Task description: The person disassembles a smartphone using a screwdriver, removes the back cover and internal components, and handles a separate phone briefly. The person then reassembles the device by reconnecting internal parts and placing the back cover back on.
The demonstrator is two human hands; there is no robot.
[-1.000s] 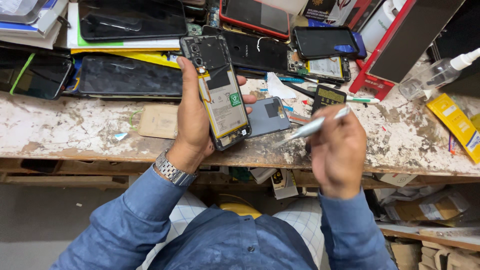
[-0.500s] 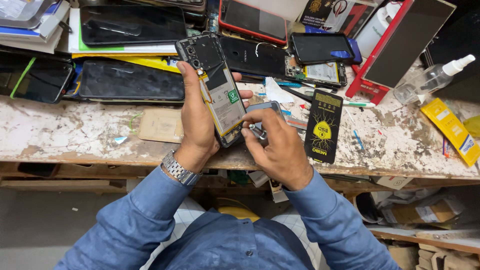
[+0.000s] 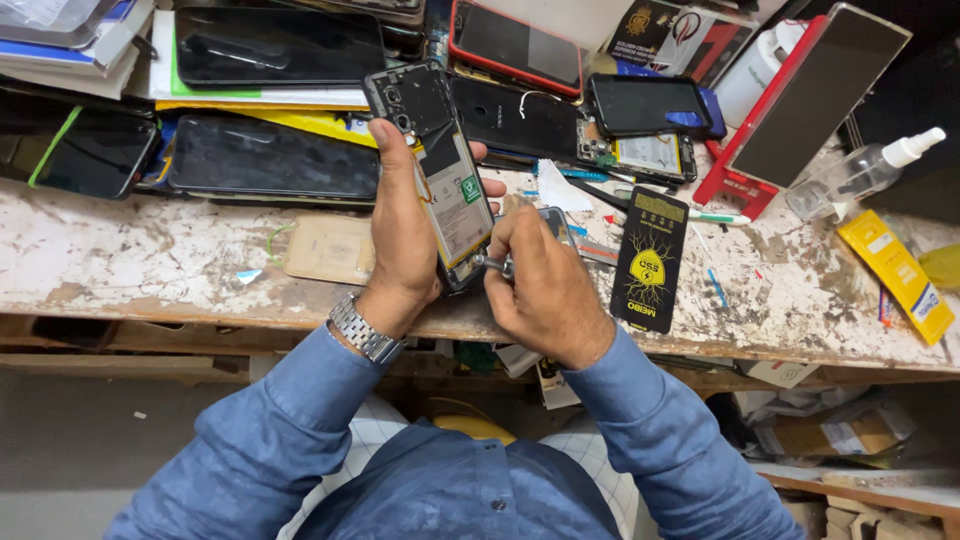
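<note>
Left hand (image 3: 405, 235) is gripping an opened phone (image 3: 432, 170) from behind, thumb along one long edge and fingertips curling over the other, holding it tilted above the front of the workbench (image 3: 150, 270). Right hand (image 3: 540, 285) is closing its fingers around a slim metal tool (image 3: 495, 265), probably a small screwdriver, and pressing the tip against the lower end of the phone; both hands are clamped, one on the phone and one on the tool.

From the head view, the work is looking part-way through. The back cover is already off, so the dark upper board and the pale battery with its small green sticker are lying bare. Whether screws are coming out or going in cannot be told, and nothing shows the phone being closed up again, so that part appears to be left.

As for containers, a clear spray bottle (image 3: 860, 172) is lying on its side at the right end of the bench; I cannot tell how much liquid is in it. A white bottle (image 3: 745, 80) is standing at the back, contents hidden. A yellow packet (image 3: 895, 275) is resting near the right edge, and a black packet (image 3: 650, 260) with yellow print is lying just beside the right hand, both seemingly sealed. A tan flat pad (image 3: 325, 248) is sitting left of the wrist. Other phones and dark screens (image 3: 270, 160) are lying crowded along the back.
</note>
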